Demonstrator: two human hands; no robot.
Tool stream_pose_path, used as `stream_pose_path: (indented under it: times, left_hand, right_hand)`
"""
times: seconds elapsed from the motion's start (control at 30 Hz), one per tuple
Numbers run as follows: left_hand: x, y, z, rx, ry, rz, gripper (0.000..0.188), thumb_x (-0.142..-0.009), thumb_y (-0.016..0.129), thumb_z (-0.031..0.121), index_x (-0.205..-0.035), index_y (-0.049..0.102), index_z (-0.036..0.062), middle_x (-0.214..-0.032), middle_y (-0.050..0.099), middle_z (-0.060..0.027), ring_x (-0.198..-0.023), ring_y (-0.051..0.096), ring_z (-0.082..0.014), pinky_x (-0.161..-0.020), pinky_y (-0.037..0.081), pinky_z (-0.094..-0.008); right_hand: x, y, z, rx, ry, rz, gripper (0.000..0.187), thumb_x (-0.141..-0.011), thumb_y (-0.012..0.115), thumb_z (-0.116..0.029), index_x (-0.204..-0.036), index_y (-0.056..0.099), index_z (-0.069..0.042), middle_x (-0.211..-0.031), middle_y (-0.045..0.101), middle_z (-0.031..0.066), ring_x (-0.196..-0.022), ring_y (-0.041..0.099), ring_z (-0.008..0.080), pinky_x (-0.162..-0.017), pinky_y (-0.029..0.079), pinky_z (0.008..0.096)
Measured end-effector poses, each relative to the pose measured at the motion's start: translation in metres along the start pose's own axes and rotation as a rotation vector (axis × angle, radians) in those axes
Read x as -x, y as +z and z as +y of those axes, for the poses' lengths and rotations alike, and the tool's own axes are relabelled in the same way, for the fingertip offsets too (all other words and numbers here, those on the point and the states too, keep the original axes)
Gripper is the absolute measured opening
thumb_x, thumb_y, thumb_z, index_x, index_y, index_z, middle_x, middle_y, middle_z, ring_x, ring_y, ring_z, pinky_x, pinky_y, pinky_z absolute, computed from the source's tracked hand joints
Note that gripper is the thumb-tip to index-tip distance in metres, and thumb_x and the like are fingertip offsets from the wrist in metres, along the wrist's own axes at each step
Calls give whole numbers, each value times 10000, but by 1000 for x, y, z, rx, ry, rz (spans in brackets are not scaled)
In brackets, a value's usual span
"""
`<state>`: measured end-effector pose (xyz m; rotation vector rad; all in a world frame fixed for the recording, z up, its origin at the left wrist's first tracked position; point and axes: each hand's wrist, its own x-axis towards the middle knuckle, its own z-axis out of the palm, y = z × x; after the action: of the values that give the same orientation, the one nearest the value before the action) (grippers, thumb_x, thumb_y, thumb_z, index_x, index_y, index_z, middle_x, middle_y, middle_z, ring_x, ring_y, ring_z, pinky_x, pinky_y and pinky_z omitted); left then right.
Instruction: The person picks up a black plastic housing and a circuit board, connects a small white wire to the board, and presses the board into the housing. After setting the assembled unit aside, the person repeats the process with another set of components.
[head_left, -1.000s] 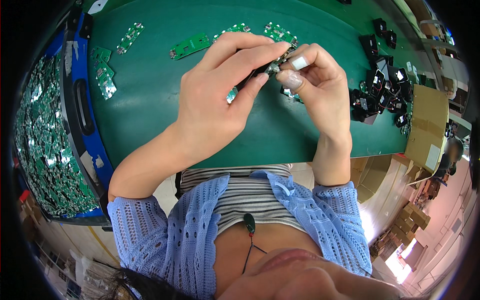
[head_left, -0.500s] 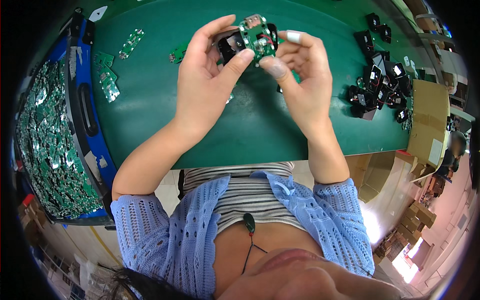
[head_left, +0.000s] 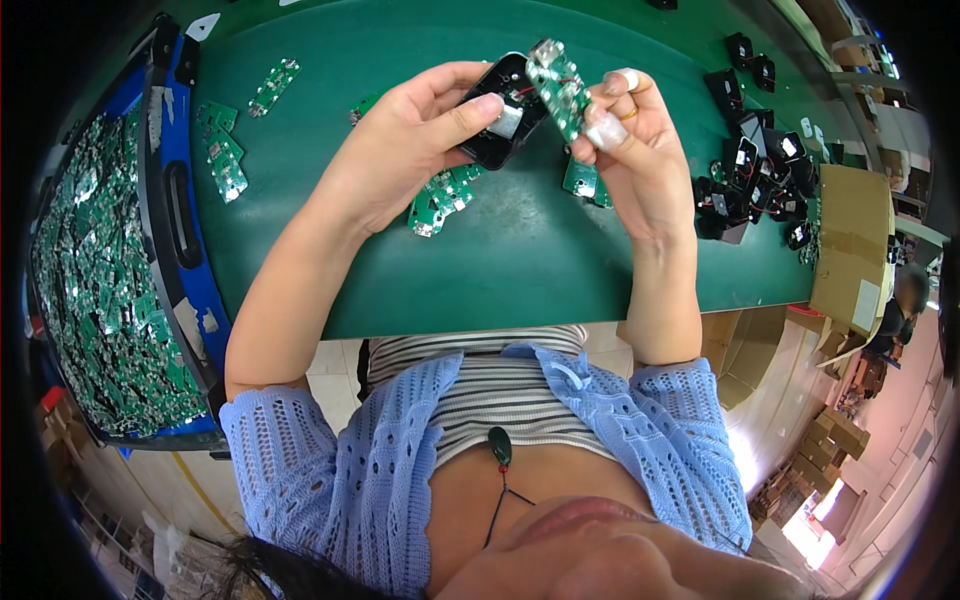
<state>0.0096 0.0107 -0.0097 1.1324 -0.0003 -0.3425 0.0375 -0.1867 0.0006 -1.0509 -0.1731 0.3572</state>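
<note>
My left hand [head_left: 425, 135] grips a black plastic housing [head_left: 492, 148] with its open side up; the thumb presses a small silvery block inside it. Between the fingertips of my right hand [head_left: 640, 135] a green circuit board [head_left: 556, 88] is held tilted, just right of the housing. Thin red wires show between board and housing. White wraps cover two fingertips of the right hand. Below the left hand a few loose green circuit boards [head_left: 440, 203] lie on the table, and another green board [head_left: 587, 184] lies under the right hand, partly hidden by it.
A blue-and-black bin [head_left: 180, 225] full of green circuit boards stands at the left. Several loose boards [head_left: 224, 165] lie beside it on the green table [head_left: 500, 280]. Several black housings [head_left: 745, 190] are heaped at the right, next to a cardboard box [head_left: 850, 250].
The circuit board has come away from over the housing and moved right in my right hand. The housing's inside now shows. Both hands have spread slightly apart.
</note>
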Motion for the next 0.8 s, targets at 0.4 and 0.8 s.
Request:
stream_pose_path:
  times: [0.4, 0.8]
  left_hand:
    - [5, 8, 2, 53, -43, 60, 288, -863, 551, 59, -1139, 491, 3, -995, 598, -72, -878, 592, -126, -729, 514, -252]
    - [15, 26, -4, -141, 195, 159, 254, -874, 527, 35, -1121, 482, -9, -988, 593, -39, -861, 546, -74, -742, 448, -211]
  right_hand:
    - [12, 18, 12, 1039, -770, -208, 300, -647, 728, -78, -935, 646, -57, -879, 570, 80, -698, 560, 206, -587, 465, 280]
    - [2, 15, 15, 1360, -1206, -42, 255, -562, 702, -30, -802, 628, -75, -707, 562, 28, -599, 519, 177, -463, 409, 263]
